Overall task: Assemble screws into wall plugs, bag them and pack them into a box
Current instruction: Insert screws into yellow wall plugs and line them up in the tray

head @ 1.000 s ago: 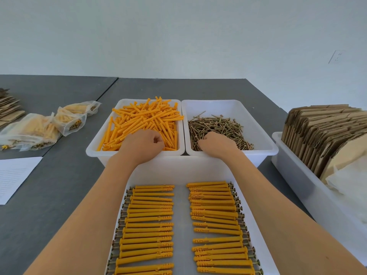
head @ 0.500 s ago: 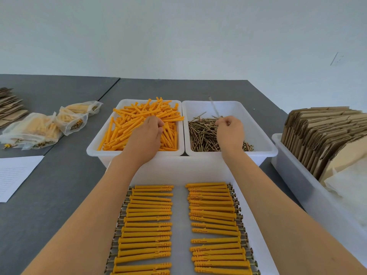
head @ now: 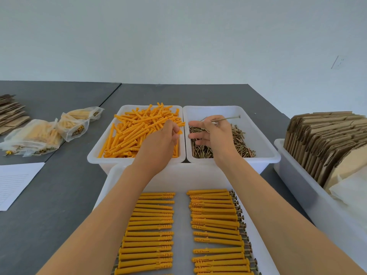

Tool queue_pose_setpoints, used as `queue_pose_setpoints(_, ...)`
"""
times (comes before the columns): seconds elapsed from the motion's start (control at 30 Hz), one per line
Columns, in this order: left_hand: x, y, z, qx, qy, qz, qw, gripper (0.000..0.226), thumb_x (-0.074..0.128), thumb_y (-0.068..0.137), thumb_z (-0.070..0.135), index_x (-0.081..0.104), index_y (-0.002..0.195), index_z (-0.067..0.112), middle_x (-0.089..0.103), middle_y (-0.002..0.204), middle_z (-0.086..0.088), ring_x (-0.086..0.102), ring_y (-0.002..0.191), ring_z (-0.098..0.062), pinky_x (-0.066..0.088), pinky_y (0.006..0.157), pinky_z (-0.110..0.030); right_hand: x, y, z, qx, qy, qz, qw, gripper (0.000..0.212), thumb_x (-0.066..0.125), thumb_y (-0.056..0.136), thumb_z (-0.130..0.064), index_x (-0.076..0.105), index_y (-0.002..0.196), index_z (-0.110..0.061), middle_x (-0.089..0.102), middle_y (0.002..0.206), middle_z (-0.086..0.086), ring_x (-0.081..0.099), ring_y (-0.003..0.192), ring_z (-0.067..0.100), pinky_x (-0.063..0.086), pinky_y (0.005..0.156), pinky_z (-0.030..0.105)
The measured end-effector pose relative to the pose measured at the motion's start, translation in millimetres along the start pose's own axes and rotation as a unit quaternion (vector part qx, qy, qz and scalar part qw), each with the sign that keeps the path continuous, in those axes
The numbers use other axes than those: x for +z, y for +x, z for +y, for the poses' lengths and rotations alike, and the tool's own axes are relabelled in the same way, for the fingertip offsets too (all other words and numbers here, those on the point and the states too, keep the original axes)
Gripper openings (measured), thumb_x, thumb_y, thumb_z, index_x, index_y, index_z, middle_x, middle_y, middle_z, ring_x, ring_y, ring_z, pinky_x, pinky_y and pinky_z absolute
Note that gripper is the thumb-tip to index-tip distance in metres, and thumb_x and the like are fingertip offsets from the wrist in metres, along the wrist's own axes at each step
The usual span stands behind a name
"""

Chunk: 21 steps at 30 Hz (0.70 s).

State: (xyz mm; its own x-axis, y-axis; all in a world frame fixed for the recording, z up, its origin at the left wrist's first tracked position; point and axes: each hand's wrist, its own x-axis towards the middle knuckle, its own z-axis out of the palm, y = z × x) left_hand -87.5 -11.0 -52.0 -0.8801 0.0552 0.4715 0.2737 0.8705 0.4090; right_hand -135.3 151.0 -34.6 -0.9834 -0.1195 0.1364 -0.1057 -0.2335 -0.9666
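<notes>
Screw: a single long screw [head: 225,118] is pinched in the right hand [head: 215,133], lifted clear above the screw bin [head: 266,143], head pointing right.
Wall plug: one orange wall plug [head: 179,132] is held in the curled fingers of the left hand [head: 158,143], just above the plug bin [head: 103,143], which sits touching the screw bin's left side.
Change: a second ago both hands were down in the bins, picking; half a second ago the right was lifting with a screw; now both are raised and drawn toward each other over the seam between the bins.
Grip: left closed around the plug; right pinching the screw between thumb and forefinger, other fingers spread.
Meaning: picking looks finished; the likely next step is pushing the screw into the plug.
Progress: a near tray [head: 264,255], in front of the screw bin, holds two rows of assembled plugs [head: 216,225].
Tabletop: dark grey tabletop [head: 59,195]; filled bags [head: 33,137] and a sheet of paper [head: 15,181] lie well left of the plug bin; a side bin of flat cardboard boxes [head: 325,139] stands right of the screw bin.
Room: plain pale wall [head: 178,36] behind.
</notes>
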Motion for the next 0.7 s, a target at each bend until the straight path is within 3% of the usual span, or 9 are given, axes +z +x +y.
queue_pose_setpoints(0.13,0,0,0,0.001,-0.01,-0.002,1.0,0.009,0.04,0.104,0.022,0.046,0.111,0.02,0.06,0.089,0.008,0.06,0.075,-0.014,0.052,0.065,-0.042,9,-1,8,-0.016,-0.113,-0.019,0.993,0.012,0.058,0.097,-0.013,0.056,0.086,-0.011,0.059,0.069,0.006,0.048,0.042,0.009,0.041,0.042,0.022)
queue_pose_setpoints(0.23,1,0,-2,0.0,-0.014,-0.002,1.0,0.009,0.043,0.103,0.022,0.048,0.11,0.021,0.06,0.089,0.009,0.059,0.077,-0.013,0.053,0.067,-0.041,12,-2,11,-0.007,-0.142,-0.058,0.988,0.013,0.063,0.095,-0.016,0.058,0.083,-0.012,0.044,0.061,0.002,0.037,0.041,0.008,0.036,0.042,0.023)
queue_pose_setpoints(0.5,1,0,-3,0.019,-0.015,-0.014,1.0,0.008,0.044,0.103,0.023,0.048,0.109,0.021,0.063,0.088,0.008,0.06,0.077,-0.012,0.053,0.065,-0.04,12,-1,13,-0.018,-0.172,-0.073,0.982,0.012,0.063,0.095,-0.018,0.061,0.086,-0.01,0.056,0.066,0.0,0.044,0.043,0.003,0.038,0.045,0.02)
queue_pose_setpoints(0.6,1,0,-4,0.022,-0.021,-0.019,0.999,0.008,0.043,0.103,0.023,0.049,0.109,0.021,0.063,0.087,0.01,0.061,0.076,-0.01,0.053,0.064,-0.04,13,-1,17,-0.056,-0.214,-0.092,0.971,0.012,0.063,0.095,-0.018,0.058,0.084,-0.013,0.059,0.066,-0.001,0.047,0.043,-0.002,0.038,0.048,0.013)
queue_pose_setpoints(0.7,2,0,-5,0.031,-0.033,-0.019,0.999,0.007,0.042,0.103,0.022,0.048,0.106,0.021,0.065,0.08,0.012,0.062,0.072,-0.007,0.053,0.062,-0.041,16,-2,24,-0.102,-0.279,-0.094,0.95,0.015,0.061,0.096,-0.025,0.053,0.088,-0.016,0.06,0.069,-0.002,0.05,0.054,-0.002,0.037,0.056,0.015)
